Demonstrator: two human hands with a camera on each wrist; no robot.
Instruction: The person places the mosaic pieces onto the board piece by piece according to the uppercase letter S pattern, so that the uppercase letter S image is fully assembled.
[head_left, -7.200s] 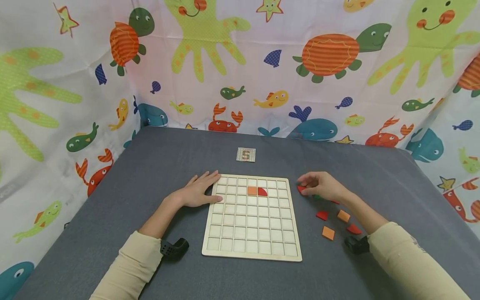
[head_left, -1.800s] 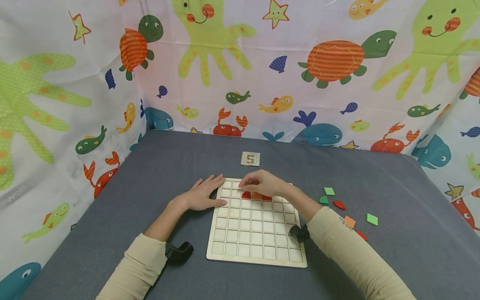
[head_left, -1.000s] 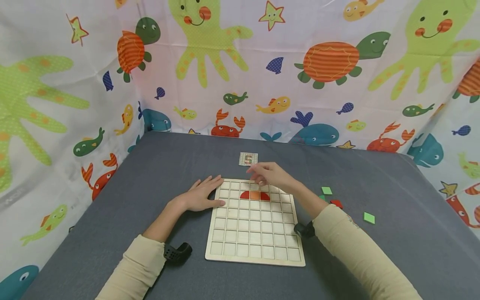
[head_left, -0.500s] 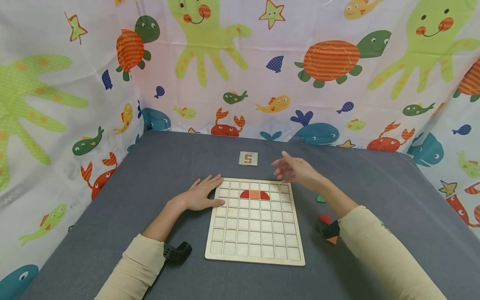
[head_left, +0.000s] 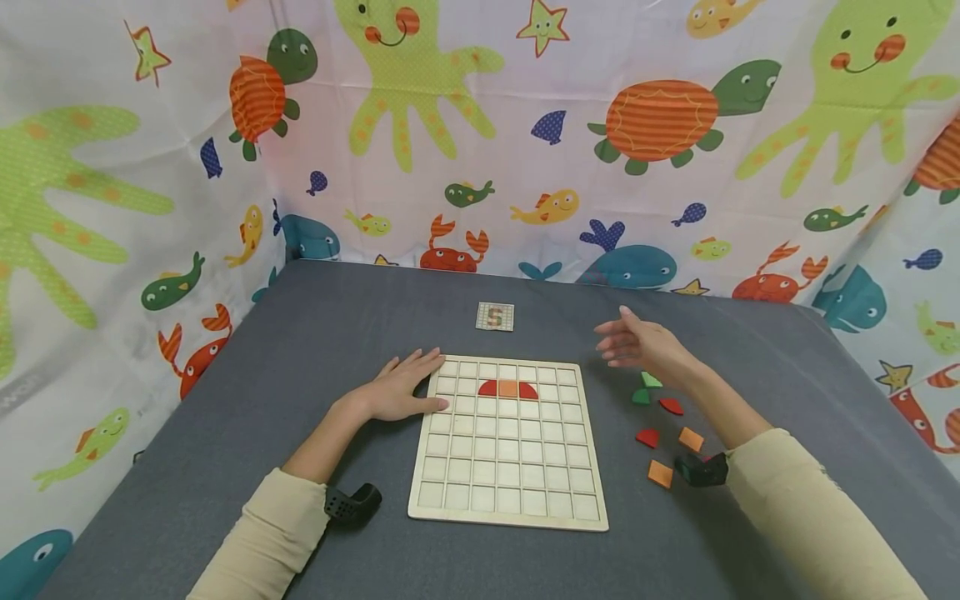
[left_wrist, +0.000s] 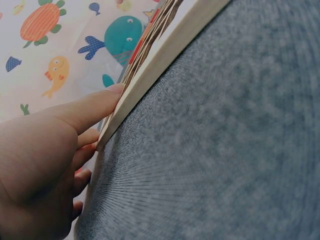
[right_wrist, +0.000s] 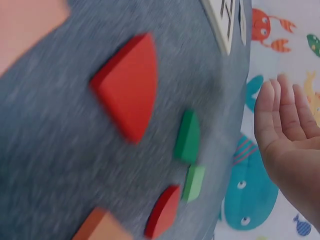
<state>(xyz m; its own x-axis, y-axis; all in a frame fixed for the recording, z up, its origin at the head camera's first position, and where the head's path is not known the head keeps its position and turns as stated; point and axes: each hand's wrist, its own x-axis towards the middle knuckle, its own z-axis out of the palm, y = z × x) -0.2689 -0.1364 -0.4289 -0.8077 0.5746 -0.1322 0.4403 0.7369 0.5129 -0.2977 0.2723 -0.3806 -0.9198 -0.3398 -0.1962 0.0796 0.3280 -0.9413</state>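
While looking down from the head view, note board (head_left: 507, 450) at centre, flat on grey table (head_left: 337, 317). Record orange square (head_left: 507, 389) on it, set between two red quarters (head_left: 487, 388) in the second row from the twelve o'clock edge. Find left hand (head_left: 397, 390) at ten o'clock, with fingers spread straight, fingertips at the corner and thumb on the board's edge, gripping nothing. Find right hand (head_left: 647, 346) at two o'clock, raised above the table, with fingers extended, holding nothing. Log, at three o'clock, light green piece (head_left: 651, 381) nearest that hand, just beside dark green piece (head_left: 641, 397); cannot tell whether touching. List further loose reds (head_left: 671, 406) and two loose oranges (head_left: 660, 474) towards four o'clock. Note card (head_left: 495, 317) at twelve o'clock, well apart from the board, marked "S".
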